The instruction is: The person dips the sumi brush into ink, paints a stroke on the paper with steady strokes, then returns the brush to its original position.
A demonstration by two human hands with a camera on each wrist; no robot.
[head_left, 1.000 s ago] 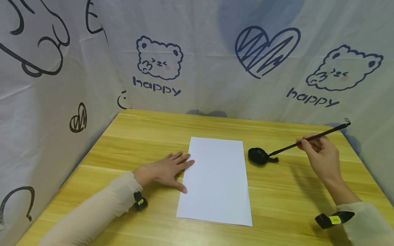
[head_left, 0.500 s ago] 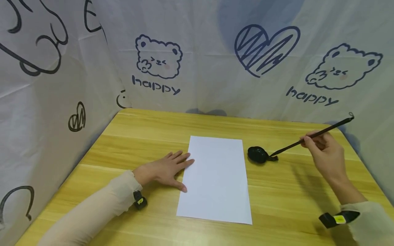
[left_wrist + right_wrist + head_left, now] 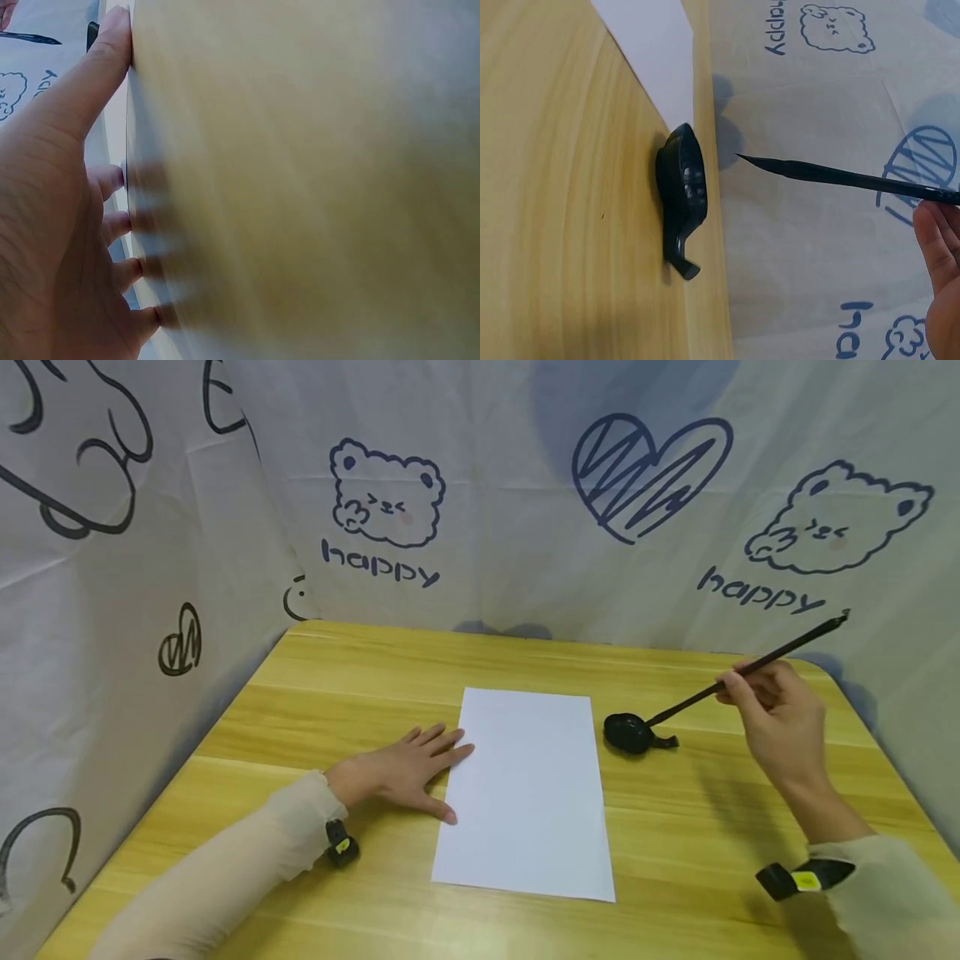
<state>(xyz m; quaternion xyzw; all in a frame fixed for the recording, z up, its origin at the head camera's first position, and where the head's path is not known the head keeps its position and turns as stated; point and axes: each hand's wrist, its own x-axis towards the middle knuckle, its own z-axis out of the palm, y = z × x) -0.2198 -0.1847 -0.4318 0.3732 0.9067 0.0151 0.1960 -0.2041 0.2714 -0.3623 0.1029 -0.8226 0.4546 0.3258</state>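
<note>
My right hand [image 3: 787, 727] pinches a dark writing brush [image 3: 693, 698] by its shaft, loop end up to the right. In the head view the brush tip overlaps the right rim of a small black ink dish [image 3: 627, 735] with a short curved handle. The right wrist view shows the pointed bristles [image 3: 769, 165] raised off the table, apart from the dish [image 3: 682, 187]. Fingers spread, my left hand [image 3: 408, 775] lies flat, with fingertips and thumb on the left edge of a blank white paper sheet [image 3: 532, 802]. From the left wrist, the same hand [image 3: 52, 202] touches the surface.
The yellow wood-grain table [image 3: 360, 672] carries the paper in the middle, with the dish to its right. White cloth [image 3: 510, 552] printed with bears and hearts hangs behind the table and along its left side. Both wrists wear black bands.
The brush tip has shifted from above the dish's handle to its bowl rim, after drifting slightly right. The right hand has moved left and away from me. My left hand stays on the paper.
</note>
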